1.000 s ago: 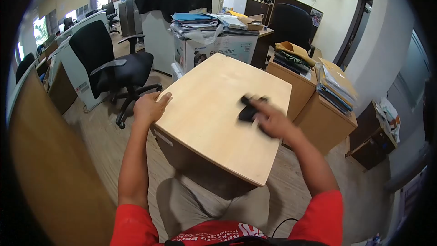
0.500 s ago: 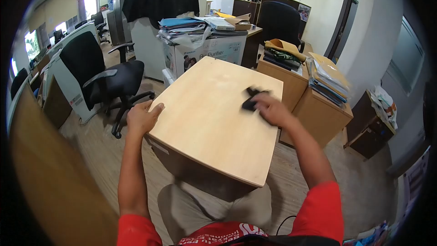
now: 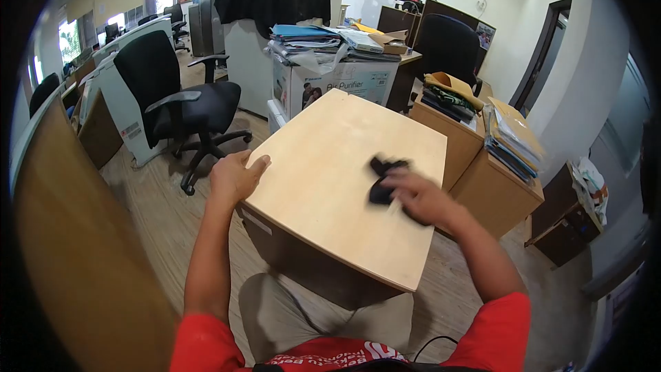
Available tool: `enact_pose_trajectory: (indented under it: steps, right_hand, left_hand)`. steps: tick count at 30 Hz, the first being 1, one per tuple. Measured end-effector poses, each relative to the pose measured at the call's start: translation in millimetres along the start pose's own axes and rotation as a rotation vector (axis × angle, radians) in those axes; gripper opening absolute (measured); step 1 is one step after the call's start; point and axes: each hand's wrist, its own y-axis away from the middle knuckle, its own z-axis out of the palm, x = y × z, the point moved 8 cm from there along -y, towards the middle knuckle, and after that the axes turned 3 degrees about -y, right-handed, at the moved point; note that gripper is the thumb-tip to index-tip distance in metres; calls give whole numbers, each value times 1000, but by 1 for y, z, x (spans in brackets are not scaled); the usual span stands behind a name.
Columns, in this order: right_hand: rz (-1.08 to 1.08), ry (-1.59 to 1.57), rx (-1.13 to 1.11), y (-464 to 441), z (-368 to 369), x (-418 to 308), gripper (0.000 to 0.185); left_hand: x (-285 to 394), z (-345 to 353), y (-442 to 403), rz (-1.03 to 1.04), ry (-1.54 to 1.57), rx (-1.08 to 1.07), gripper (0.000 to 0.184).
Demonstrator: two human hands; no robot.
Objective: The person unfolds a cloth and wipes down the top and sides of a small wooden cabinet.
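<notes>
In front of me stands a low cabinet with a pale wooden top (image 3: 323, 165) and dark sides. My left hand (image 3: 236, 176) grips the top's left edge, its thumb lying on the surface and its other fingers partly hidden. Over the right half of the top, my right hand (image 3: 420, 196) is closed on a black cloth (image 3: 383, 189) that lies against the wood. Motion blurs this hand and the cloth.
A black office chair (image 3: 189, 107) stands to the left. Behind the cabinet is an air purifier box (image 3: 337, 86) piled with papers. Wooden cabinets (image 3: 499, 182) bearing folders (image 3: 513, 134) stand to the right. A partition (image 3: 76, 220) rises at the near left.
My right hand has drawn the black cloth nearer to me across the top. My left hand keeps its place on the edge. The whole view has shifted somewhat to the left.
</notes>
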Motion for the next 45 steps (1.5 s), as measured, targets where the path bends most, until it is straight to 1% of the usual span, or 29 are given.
enact_pose_trajectory:
  steps: [2,4,5,6,7,8,9,10,12,13,15,16,17,18,19,22,23,24,26,28,29,32,33,35,36,38,40,43,45]
  right_hand:
    - [182,192,220,-4,-38,90,33]
    - [354,274,335,-14,-56,121,33]
    - [269,317,368,-26,-43,117,34]
    - [61,193,290,-41,-19,89,33]
    - [-45,95,226,-48,11,49,33]
    - [-177,-23,44,-49,33,-15,32]
    - [-395,18,-81,-47,53,-62,33]
    - [-486,-7,-198,-42,61,-95,34]
    - [-315,-101,-162,-62,54,-57,32]
    - [-210,8,-15,-70,37,-19,32]
    - [210,48,242,-77,-10,87,31]
    - [232,374,357,-72,-33,136,35]
    - [498,478,348,-63,-55,158,41]
    - [547,595,390,-59,-66,183,44]
    - [668,612,334,-63,-71,171,43]
    - [595,619,309,-105,-60,188,44]
    - [580,566,197,-128,-50,194,49]
    - [568,568,190,-153,-45,198,49]
    - [435,586,116,-214,-16,204,50]
    - [284,579,123,-270,11,184,53]
    - [261,548,47,-296,24,174,55]
    - [-44,431,97,-340,50,133,51]
    - [-54,428,89,-349,55,137,51]
    - [136,437,119,-367,52,166,48]
    - [123,438,119,-371,53,148,48]
    - [-62,509,-12,-357,83,76,44]
    - [-303,153,-15,-352,99,50,39]
    - [-199,244,137,-344,74,82,38]
    - [26,399,190,-331,48,130,40]
  left_hand:
    - [2,-6,12,8,33,44,62]
    - [5,-9,18,2,42,39,61]
    - [5,-10,20,0,56,42,61]
    - [4,-11,20,-12,56,57,61]
    - [4,-10,20,-1,48,49,60]
    - [4,-8,19,12,39,38,59]
    - [4,-7,17,5,38,42,59]
    - [3,-7,15,7,32,58,59]
    - [0,-5,17,9,18,66,60]
    - [-3,-3,17,2,22,65,60]
    - [-5,-2,17,20,57,74,61]
    - [-8,-1,17,3,59,81,61]
    - [-8,-1,16,16,53,82,61]
    - [-6,0,16,29,47,76,61]
    - [-2,-2,16,-2,91,10,58]
    - [-1,-3,17,4,74,-2,58]
    - [-2,-3,18,-6,75,-3,58]
    - [-2,-4,19,8,88,21,59]
    - [-4,-10,19,-5,96,59,59]
    - [-3,-5,17,11,50,-32,60]
    - [-4,-4,17,15,35,-24,60]
    - [-8,-1,17,-14,55,-33,59]
    - [-10,2,17,-12,64,-22,58]
    - [-11,3,17,-21,57,-17,58]
    - [-10,2,16,-20,53,-10,58]
    - [-10,-2,16,-33,37,-30,58]
    - [-1,-1,17,-9,44,-67,58]
    - [-3,-4,18,-54,37,-82,57]
    - [-5,-3,17,-13,54,-43,56]
